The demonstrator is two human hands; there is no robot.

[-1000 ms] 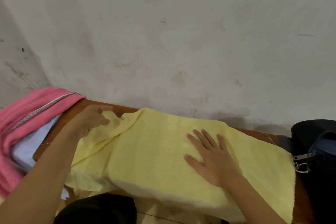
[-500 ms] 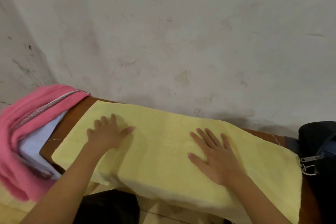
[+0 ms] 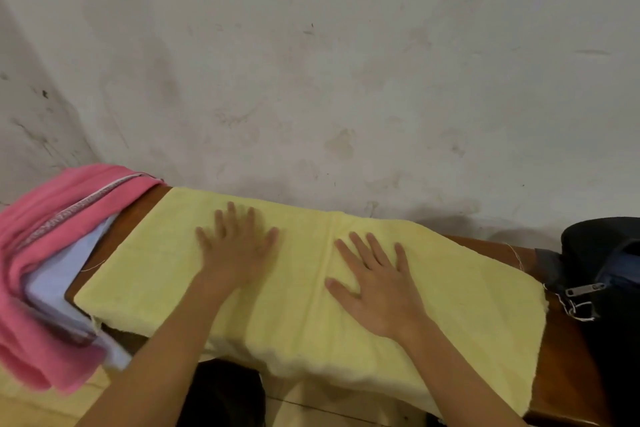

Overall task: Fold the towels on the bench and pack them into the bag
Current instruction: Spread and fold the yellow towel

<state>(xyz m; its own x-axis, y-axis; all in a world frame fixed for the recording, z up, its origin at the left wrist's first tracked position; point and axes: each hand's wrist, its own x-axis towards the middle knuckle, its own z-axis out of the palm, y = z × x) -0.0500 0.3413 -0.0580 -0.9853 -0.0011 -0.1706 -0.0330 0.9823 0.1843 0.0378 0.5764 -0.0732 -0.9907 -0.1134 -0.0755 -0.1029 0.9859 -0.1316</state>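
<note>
Both my hands lie flat on the yellow towel (image 3: 450,305), which is spread along the counter (image 3: 568,367) with its near edge hanging over the front. My left hand (image 3: 239,250) rests palm down, fingers (image 3: 231,218) straight and fanned, holding nothing; it looks a little blurred. My right hand (image 3: 377,288) lies the same way, fingers (image 3: 360,250) stretched out and spread, pressing on the cloth without gripping it. Between my two hands a shallow crease runs across the towel from the wall side toward me. Out past my left fingers, at the end of the counter, sits a pink towel (image 3: 45,218) heaped over a pale white one (image 3: 59,274). Beyond my right fingers, past the towel's frayed end, stands the dark bag (image 3: 609,253), its metal zipper pull (image 3: 585,289) near the towel's corner.
</note>
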